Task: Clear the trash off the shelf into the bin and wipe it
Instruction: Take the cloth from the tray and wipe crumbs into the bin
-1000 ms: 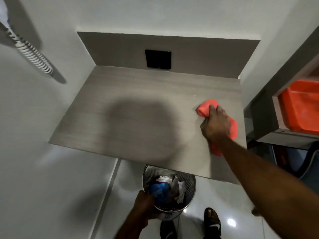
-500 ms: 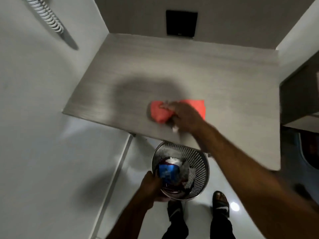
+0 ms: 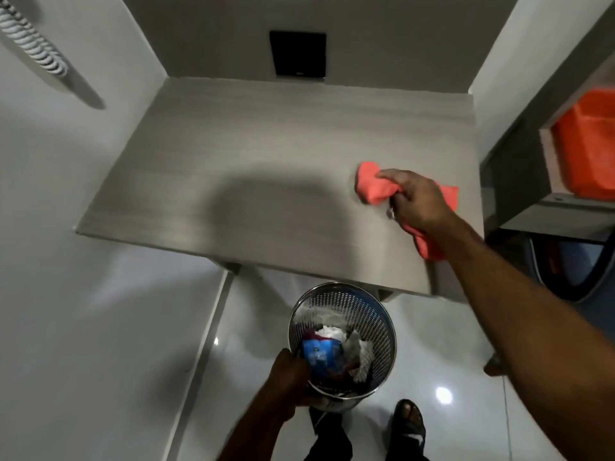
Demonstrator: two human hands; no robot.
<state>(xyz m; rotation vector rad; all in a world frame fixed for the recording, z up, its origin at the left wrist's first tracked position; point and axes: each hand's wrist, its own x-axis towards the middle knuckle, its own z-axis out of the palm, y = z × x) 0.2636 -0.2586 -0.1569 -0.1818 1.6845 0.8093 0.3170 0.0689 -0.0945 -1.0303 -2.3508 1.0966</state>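
Nearest you: your left hand [image 3: 288, 384] is clamped on the near rim of the round perforated steel bin [image 3: 366, 314], holding it low, just below and in front of the shelf's front edge. The bin is part full: a blue wrapper [image 3: 319, 352] and crumpled white paper [image 3: 357, 349] sit inside. Your sandalled foot [image 3: 409, 420] is on the glossy floor just right of it.

Next out: your right hand [image 3: 416, 201] is clenched around a bunched coral-red cloth [image 3: 372, 186], pressed flat on the grey wood-grain shelf [image 3: 233, 144], right-of-centre and near the right wall. The cloth's wad sticks out left of your knuckles; a tail hangs back under your wrist toward the front edge.

No loose trash shows on the shelf, so I judge clearing done and wiping under way.

Key relation: the unwiped run lies left of your grip, along the shelf's long left-right axis. Right hand is the only one on the surface; the left is busy with the bin. Sweep left, wad leading.

Far back: a black square wall plate [image 3: 298, 53] sits above the rear edge. An orange plastic tub [image 3: 589, 144] sits in the cabinet at right.
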